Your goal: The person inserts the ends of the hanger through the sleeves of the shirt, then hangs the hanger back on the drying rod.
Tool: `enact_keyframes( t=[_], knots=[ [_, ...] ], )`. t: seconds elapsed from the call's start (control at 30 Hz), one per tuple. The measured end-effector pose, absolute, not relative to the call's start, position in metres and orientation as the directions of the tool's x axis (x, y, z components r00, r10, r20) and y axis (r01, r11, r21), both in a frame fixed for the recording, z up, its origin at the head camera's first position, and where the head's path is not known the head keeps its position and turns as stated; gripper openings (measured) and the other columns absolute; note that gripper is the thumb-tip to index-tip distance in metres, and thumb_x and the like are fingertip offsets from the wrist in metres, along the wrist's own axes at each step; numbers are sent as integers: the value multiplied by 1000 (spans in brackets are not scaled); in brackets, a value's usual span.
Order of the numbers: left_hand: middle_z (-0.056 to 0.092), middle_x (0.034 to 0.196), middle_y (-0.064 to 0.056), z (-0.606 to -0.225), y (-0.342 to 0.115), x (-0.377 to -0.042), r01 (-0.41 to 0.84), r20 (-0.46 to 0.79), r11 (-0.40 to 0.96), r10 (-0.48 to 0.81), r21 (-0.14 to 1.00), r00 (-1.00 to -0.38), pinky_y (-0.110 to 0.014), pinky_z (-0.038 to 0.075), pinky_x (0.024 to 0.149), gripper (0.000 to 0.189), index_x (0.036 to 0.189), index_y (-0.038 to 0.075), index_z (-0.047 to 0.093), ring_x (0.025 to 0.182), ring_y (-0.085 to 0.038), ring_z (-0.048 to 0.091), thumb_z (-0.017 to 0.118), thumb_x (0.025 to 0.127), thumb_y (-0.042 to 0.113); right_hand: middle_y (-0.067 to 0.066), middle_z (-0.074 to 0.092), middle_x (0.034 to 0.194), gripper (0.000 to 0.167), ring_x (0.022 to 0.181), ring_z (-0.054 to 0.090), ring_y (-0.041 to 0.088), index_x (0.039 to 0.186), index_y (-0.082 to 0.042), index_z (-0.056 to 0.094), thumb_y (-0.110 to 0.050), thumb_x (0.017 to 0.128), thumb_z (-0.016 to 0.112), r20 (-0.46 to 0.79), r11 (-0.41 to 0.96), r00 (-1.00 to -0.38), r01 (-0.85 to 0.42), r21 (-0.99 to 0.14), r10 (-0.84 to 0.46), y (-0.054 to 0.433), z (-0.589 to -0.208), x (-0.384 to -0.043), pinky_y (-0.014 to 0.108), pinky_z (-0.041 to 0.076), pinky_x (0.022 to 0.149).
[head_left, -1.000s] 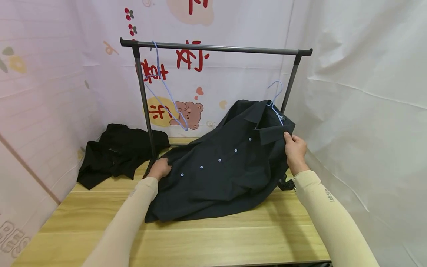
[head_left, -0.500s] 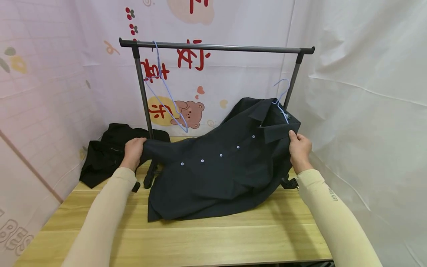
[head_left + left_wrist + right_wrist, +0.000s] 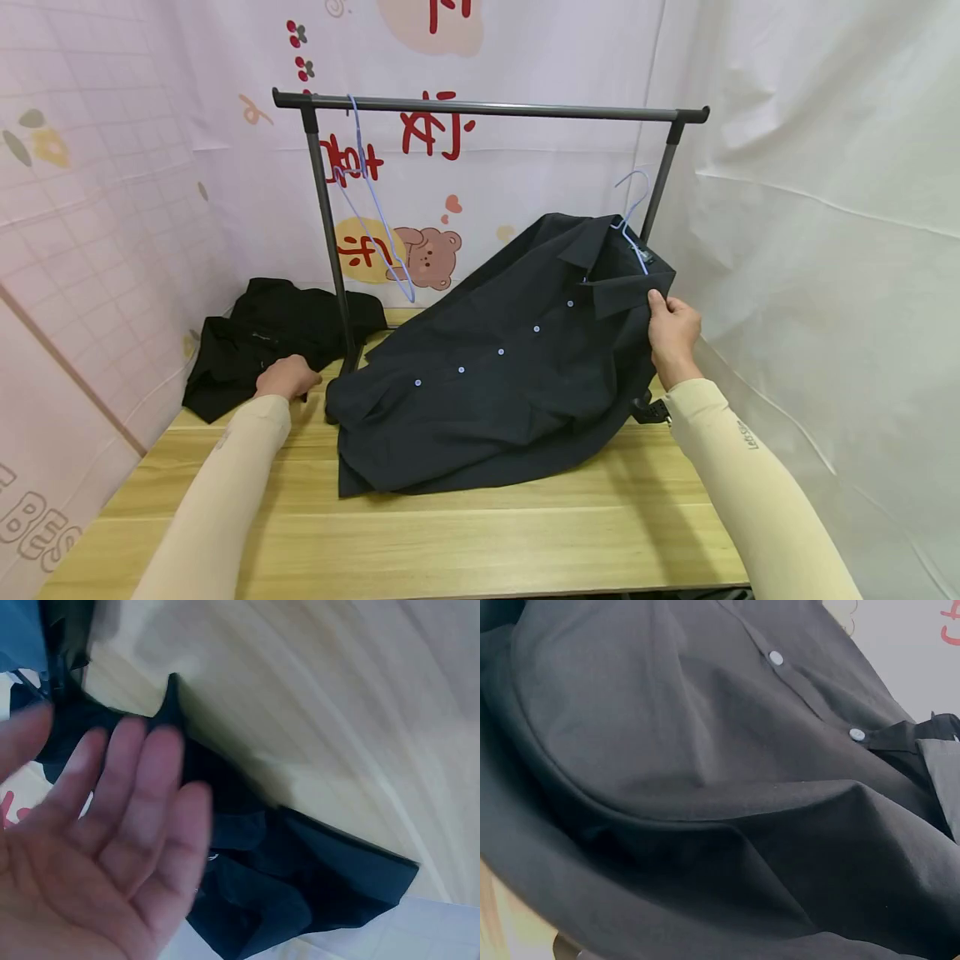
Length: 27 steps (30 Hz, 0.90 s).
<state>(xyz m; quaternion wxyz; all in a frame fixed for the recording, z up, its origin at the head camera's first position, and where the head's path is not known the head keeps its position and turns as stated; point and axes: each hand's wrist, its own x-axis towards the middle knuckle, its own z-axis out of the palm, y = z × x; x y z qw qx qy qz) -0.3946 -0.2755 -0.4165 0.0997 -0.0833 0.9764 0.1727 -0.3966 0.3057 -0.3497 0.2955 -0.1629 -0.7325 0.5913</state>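
Note:
A black button-up shirt (image 3: 480, 383) slants across the table, its collar end raised at the right and its hem low at the left. A light blue hanger (image 3: 633, 212) sticks out of the collar, its hook free of the rail. My right hand (image 3: 673, 333) pinches the shirt beside the collar; in the right wrist view only the shirt's cloth and buttons (image 3: 776, 658) show. My left hand (image 3: 288, 377) is apart from the shirt, in front of a second black garment (image 3: 270, 333). In the left wrist view the left hand (image 3: 112, 840) has its fingers loosely extended, holding nothing.
A dark metal clothes rack (image 3: 487, 108) stands behind the shirt. Another light blue hanger (image 3: 375, 200) hangs at its left end. The wooden table (image 3: 510, 542) reaches toward me, with printed curtains behind and at both sides.
My left hand gripped the shirt's left part and pulled it out to the left, then let go; that part has dropped. The right hand shifted slightly right with the collar.

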Motion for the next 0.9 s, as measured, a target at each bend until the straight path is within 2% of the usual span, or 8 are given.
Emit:
enact_keyframes(
  t=[0.1, 0.2, 0.33, 0.53, 0.67, 0.77, 0.9],
  knots=[
    [58, 116, -35, -412, -272, -403, -172, -129, 914, -133, 368, -983, -56, 49, 78, 45, 111, -8, 64, 98, -48, 59, 49, 100, 33, 2, 49, 81, 44, 82, 44, 13, 98, 3, 66, -41, 99, 60, 243, 260, -776, -106, -960, 582, 304, -351, -397, 26, 38, 70],
    [58, 122, -32, -405, -267, -413, -141, -22, 889, -146, 436, -989, -56, 49, 78, 51, 119, -7, 62, 101, -48, 59, 46, 103, 38, 2, 52, 84, 47, 83, 46, 13, 105, 4, 68, -41, 99, 59, 243, 277, -781, -93, -956, 575, 303, -352, -397, 25, 40, 70],
    [52, 133, -31, -390, -255, -427, -90, 118, 848, -176, 522, -977, -60, 45, 89, 58, 135, -7, 51, 113, -49, 54, 43, 104, 41, 2, 56, 93, 48, 89, 48, 14, 113, 2, 69, -43, 99, 59, 223, 283, -790, -66, -957, 571, 301, -351, -399, 24, 41, 74],
    [53, 135, -29, -354, -229, -448, 1, 277, 780, -221, 626, -935, -60, 41, 97, 61, 148, -5, 36, 117, -48, 52, 45, 105, 37, 4, 57, 96, 46, 93, 48, 17, 114, 2, 69, -40, 99, 60, 234, 292, -790, -73, -954, 566, 299, -349, -399, 24, 41, 77],
    [58, 128, -28, -335, -219, -456, 17, 311, 776, -233, 631, -921, -59, 44, 92, 53, 144, -4, 41, 109, -47, 56, 44, 105, 32, 4, 54, 89, 46, 86, 47, 16, 109, 2, 69, -42, 98, 60, 243, 303, -795, -79, -950, 556, 299, -349, -398, 25, 41, 70],
    [61, 119, -29, -328, -218, -460, -2, 314, 797, -240, 604, -919, -58, 47, 85, 43, 133, -6, 51, 101, -47, 59, 45, 105, 27, 3, 52, 83, 47, 80, 46, 15, 104, 2, 68, -44, 98, 60, 244, 310, -798, -75, -948, 551, 300, -349, -397, 26, 40, 65],
    [63, 114, -30, -324, -221, -466, -27, 316, 821, -251, 571, -915, -57, 48, 80, 36, 122, -8, 57, 99, -48, 60, 48, 104, 22, 2, 51, 80, 46, 79, 46, 15, 102, 0, 68, -45, 97, 60, 266, 332, -793, -86, -939, 548, 301, -348, -397, 27, 39, 64]
  ],
)
